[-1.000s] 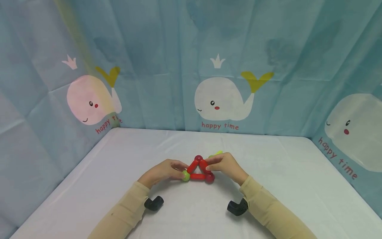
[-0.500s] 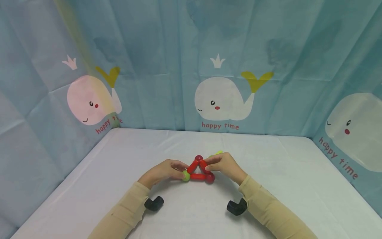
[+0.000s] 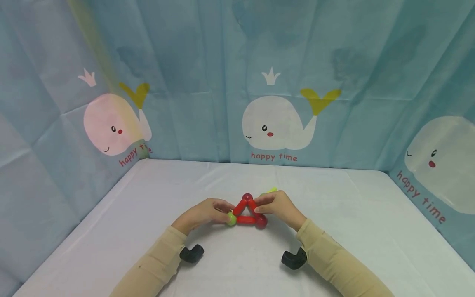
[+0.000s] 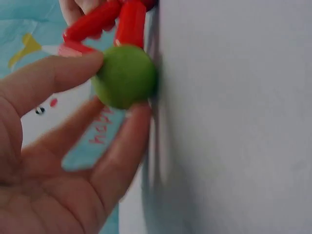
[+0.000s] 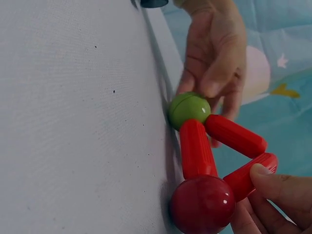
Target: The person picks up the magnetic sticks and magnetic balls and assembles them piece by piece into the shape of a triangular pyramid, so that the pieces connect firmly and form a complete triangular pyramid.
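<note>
Three red rods and three balls form a triangle on the white table, seen whole in the head view. My left hand [image 3: 209,211] holds the green ball [image 4: 125,77] at the left corner, thumb and fingertips against it. My right hand [image 3: 280,208] pinches the right-side red rod [image 5: 251,176] between thumb and fingers. A dark red ball [image 5: 202,204] forms the near right corner, and another red ball [image 3: 247,198] the far one. Between the green ball and the near red ball runs the front red rod [image 3: 246,220]. The left-side red rod [image 3: 240,207] slants away from the green ball.
Just behind my right hand, a yellow-green rod [image 3: 272,190] shows, with a green piece at its end partly hidden. Dark curved pieces [image 3: 192,253] stick out at both wrists. A light blue curtain [image 3: 200,123] with whale prints borders the table [image 3: 178,177].
My right hand and forearm have shifted very slightly. The left hand keeps its hold on the green ball, and the triangle stays almost where it was.
</note>
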### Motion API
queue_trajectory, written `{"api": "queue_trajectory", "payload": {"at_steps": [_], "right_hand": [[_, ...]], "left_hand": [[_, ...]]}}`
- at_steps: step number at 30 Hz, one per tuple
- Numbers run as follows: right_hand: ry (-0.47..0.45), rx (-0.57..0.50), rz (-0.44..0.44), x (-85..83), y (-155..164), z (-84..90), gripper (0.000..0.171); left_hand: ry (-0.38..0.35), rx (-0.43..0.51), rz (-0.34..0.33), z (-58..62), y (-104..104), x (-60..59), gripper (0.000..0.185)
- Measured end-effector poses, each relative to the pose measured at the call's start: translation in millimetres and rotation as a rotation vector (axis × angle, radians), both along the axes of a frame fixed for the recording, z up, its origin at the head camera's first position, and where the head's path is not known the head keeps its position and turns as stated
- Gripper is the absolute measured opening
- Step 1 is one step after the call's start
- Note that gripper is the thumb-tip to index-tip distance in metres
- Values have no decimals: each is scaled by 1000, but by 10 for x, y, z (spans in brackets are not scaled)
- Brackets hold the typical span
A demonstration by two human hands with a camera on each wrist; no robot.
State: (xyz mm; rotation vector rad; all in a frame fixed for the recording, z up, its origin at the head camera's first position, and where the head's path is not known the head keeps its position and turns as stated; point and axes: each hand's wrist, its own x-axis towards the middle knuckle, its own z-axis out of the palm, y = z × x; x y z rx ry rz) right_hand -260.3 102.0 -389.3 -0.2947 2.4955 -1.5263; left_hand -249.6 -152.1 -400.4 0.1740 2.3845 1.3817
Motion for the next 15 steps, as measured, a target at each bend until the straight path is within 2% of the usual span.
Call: {"api": "queue_trajectory", "payload": {"at_steps": [5, 7, 15], "right_hand": [[-11, 0, -4, 13, 3, -5, 27], [-9, 6, -9, 11, 8, 2, 26], [-18, 18, 2, 0, 17, 15, 28]], "left_hand": [[82, -9, 54, 124, 147, 77, 42], [113, -18, 57, 150, 192, 92, 39], [164, -25, 64, 116, 236, 88, 29]]}}
